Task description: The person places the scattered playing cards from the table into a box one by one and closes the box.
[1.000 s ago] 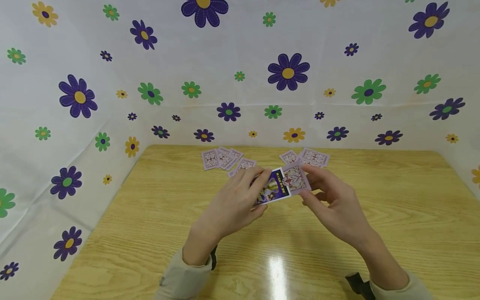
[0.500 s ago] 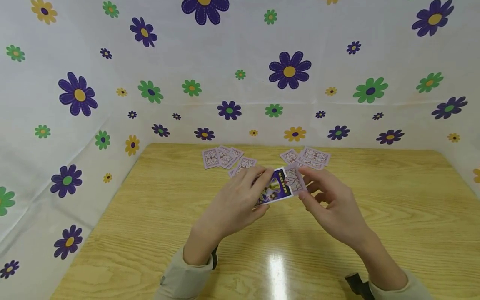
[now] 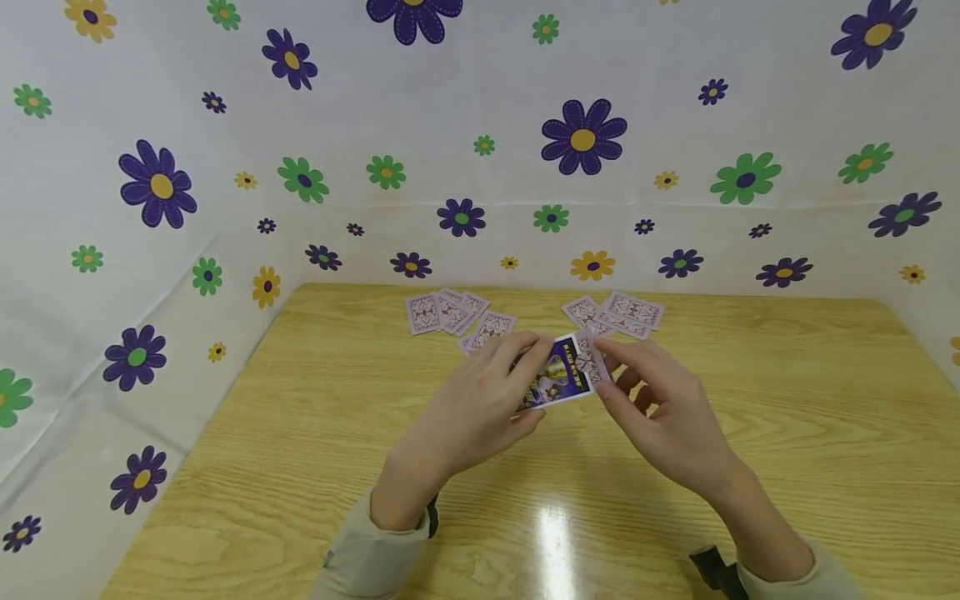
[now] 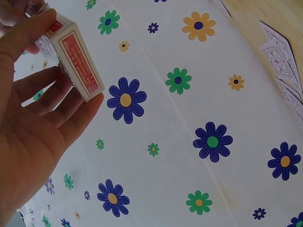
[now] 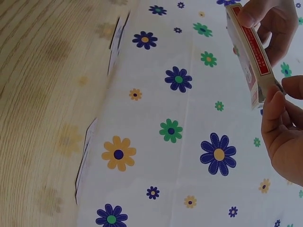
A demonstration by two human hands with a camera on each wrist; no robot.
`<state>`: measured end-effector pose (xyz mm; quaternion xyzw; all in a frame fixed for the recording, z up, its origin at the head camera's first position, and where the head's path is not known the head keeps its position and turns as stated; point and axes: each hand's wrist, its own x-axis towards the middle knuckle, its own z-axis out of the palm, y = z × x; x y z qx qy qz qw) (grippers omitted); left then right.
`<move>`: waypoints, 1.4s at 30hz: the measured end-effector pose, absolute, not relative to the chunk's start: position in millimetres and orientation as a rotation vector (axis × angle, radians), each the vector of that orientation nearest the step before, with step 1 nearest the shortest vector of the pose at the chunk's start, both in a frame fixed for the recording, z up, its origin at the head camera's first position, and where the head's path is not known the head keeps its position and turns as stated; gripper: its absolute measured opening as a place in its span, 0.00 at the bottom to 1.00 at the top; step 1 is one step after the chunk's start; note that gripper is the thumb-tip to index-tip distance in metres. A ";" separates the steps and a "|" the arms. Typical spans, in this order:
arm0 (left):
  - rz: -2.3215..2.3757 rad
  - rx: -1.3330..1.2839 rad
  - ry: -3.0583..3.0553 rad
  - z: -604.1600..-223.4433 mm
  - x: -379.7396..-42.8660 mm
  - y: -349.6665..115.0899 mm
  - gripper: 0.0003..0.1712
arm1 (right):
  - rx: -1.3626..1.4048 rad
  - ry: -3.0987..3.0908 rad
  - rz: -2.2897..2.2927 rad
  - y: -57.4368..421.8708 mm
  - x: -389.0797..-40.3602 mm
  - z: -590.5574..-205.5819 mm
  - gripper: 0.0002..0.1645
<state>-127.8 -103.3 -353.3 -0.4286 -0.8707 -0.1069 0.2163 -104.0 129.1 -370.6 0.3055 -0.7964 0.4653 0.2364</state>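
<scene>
In the head view my left hand (image 3: 476, 400) grips a playing-card box (image 3: 564, 373) with a dark blue and purple printed face. Its red and white narrow side (image 4: 79, 66) faces the left wrist camera, fingers along one edge and thumb on the other. Out of the box's right end sticks a short strip of playing cards (image 3: 592, 360), patterned backs up. My right hand (image 3: 671, 412) pinches these cards at their outer end between thumb and fingers. The right wrist view also catches the box (image 5: 253, 47) between both hands. Most of the cards' length is hidden inside it.
Towards the back of the wooden table (image 3: 300, 433) lie two loose groups of face-down cards, one on the left (image 3: 424, 314) and one on the right (image 3: 633, 310). Behind them hangs a white flowered cloth (image 3: 487, 83), which also runs along the left side.
The cards in my right hand have slid left into the box, so a much shorter strip shows now. My left hand stays almost where it was, holding the box.
</scene>
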 end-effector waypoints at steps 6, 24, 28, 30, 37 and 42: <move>-0.288 -1.196 -2.405 -352.6 -126.1 -102.6 0.38 | 0.854 -2.164 1.214 126.9 -104.6 -371.9 0.29; -0.284 -1.195 -2.417 -353.6 -124.4 -99.5 0.38 | 0.857 -2.239 1.115 123.3 -104.2 -377.6 0.24; -0.279 -1.192 -2.420 -354.0 -124.5 -99.7 0.38 | 0.856 -2.251 1.110 123.1 -104.2 -377.3 0.24; -0.276 -1.191 -2.422 -353.8 -124.5 -99.6 0.38 | 0.854 -2.259 1.107 123.2 -104.2 -377.3 0.25; -0.270 -1.185 -2.426 -354.3 -124.9 -100.1 0.38 | 0.854 -2.264 1.108 122.9 -104.3 -377.7 0.25; -0.277 -1.181 -2.421 -354.8 -125.6 -100.6 0.38 | 0.833 -2.255 1.117 124.6 -105.0 -377.0 0.25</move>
